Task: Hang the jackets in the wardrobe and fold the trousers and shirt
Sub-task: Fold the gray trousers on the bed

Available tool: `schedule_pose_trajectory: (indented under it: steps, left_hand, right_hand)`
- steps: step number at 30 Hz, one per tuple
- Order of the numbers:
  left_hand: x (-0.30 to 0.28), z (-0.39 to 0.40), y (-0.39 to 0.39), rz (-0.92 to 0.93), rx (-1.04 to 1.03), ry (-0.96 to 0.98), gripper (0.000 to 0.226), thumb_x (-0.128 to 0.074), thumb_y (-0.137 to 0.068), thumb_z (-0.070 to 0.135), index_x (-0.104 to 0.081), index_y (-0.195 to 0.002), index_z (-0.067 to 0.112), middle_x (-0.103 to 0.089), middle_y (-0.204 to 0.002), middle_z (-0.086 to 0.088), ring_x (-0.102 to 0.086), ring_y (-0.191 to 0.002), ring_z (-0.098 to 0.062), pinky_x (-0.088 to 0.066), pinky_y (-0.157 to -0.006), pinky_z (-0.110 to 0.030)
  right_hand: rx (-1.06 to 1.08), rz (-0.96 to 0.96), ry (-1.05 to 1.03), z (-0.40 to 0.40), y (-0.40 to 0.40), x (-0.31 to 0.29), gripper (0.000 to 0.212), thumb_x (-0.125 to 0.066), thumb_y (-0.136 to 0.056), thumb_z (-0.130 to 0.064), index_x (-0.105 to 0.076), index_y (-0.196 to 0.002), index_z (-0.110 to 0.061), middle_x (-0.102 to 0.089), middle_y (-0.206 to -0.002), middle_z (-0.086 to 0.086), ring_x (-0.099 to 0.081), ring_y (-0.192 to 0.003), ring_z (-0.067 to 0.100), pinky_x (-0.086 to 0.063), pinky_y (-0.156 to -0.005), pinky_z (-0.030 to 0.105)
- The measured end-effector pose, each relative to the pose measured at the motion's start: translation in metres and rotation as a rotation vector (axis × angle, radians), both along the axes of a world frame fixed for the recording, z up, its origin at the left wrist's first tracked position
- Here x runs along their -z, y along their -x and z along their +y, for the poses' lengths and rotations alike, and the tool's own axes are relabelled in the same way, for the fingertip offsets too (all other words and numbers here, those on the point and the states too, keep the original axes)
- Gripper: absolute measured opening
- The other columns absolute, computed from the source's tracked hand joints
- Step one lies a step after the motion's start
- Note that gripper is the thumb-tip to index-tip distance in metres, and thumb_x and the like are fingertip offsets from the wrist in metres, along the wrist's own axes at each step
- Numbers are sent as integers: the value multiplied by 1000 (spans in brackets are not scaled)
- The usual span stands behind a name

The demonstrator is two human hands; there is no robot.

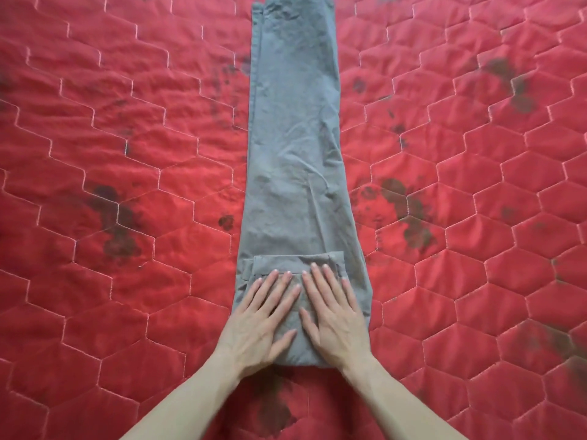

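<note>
Grey trousers (295, 128) lie lengthwise on the red quilt, one leg stacked on the other, stretching away from me to the top of the view. The near end is folded over once, and its waistband edge (298, 259) lies across the legs. My left hand (260, 319) and my right hand (333, 312) lie flat side by side on this folded part, fingers straight and pointing away, pressing it down. No jackets or shirt are in view.
A red quilted cover (127, 154) with hexagon stitching and several dark stains spreads under everything and fills the view on both sides of the trousers.
</note>
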State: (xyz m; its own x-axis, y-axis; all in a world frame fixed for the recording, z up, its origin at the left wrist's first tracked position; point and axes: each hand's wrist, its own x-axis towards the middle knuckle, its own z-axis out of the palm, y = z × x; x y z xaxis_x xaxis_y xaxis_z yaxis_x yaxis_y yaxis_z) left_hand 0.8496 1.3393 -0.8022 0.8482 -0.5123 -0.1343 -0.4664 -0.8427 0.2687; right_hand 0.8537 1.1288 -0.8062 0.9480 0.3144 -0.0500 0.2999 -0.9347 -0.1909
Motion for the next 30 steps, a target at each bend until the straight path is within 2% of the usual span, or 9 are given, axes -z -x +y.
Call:
schedule_pose_trajectory:
  steps: [3, 10, 12, 15, 17, 19, 22, 26, 30]
  left_hand:
    - [21, 5, -3, -18, -4, 59, 84, -59, -93, 49, -27, -165, 20, -17, -174, -7, -13, -161, -33, -12, -130, -49]
    - [13, 8, -7, 20, 25, 189, 79, -59, -95, 39, -29, -164, 18, -17, -174, -7, -14, -161, -33, -15, -129, -50]
    - [11, 21, -19, 24, 131, 171, 76, -56, -96, 31, -29, -164, 14, -17, -174, -10, -14, -161, -34, -17, -128, -49]
    - [6, 54, -36, 30, 369, 42, 86, -58, -85, 25, -27, -164, 10, -18, -173, -12, -14, -161, -30, -19, -128, -45]
    - [3, 79, -50, 32, 500, -41, 95, -60, -81, 29, -22, -166, 12, -14, -174, -9, -12, -161, -27, -15, -129, -44]
    - [1, 99, -63, 45, 569, -72, 98, -60, -80, 31, -18, -167, 13, -10, -175, -7, -10, -162, -25, -12, -129, -45]
    - [3, 110, -72, 1, 618, -103, 92, -53, -82, 22, -17, -166, 10, -11, -175, -8, -11, -162, -24, -12, -129, -45]
    - [8, 98, -70, -104, 584, -71, 68, -39, -101, 10, -19, -165, 7, -13, -174, -10, -13, -161, -26, -10, -131, -44]
    - [4, 87, -71, -20, 486, -22, 73, -44, -97, 19, -20, -166, 9, -16, -174, -8, -14, -161, -25, -17, -129, -44]
  right_hand:
    - [131, 11, -59, -5, -5, 16, 73, -50, -100, -48, -32, -164, -18, -23, -173, -1, -20, -160, 19, -23, -127, 50]
    - [63, 21, -146, -12, -4, 15, 72, -51, -101, -47, -33, -163, -17, -24, -173, 2, -19, -160, 23, -25, -125, 53]
    - [-69, 77, -160, -24, -11, 11, 72, -50, -102, -46, -28, -165, -19, -18, -174, 2, -15, -161, 23, -23, -125, 53]
    - [-398, 155, -58, -59, -29, 0, 73, -49, -101, -37, -20, -167, -22, -13, -175, 1, -10, -162, 21, -20, -126, 49]
    - [-590, 221, 2, -88, -49, -10, 87, -52, -88, -28, -16, -168, -23, -10, -176, 1, -8, -162, 20, -16, -128, 46]
    - [-712, 286, 50, -113, -67, -19, 105, -56, -73, -28, -12, -168, -22, -5, -176, 0, -5, -162, 20, -10, -129, 43]
    - [-819, 287, 170, -135, -83, -25, 114, -59, -66, -33, -9, -168, -22, -4, -176, -1, -5, -162, 20, -6, -129, 43]
    - [-853, 48, 203, -131, -89, -17, 79, -45, -94, -17, -18, -167, -25, -18, -174, -1, -18, -159, 26, -16, -129, 46]
    - [-780, -38, 178, -112, -93, -10, 61, -36, -105, -13, -28, -165, -24, -25, -172, 3, -26, -157, 29, -35, -123, 49]
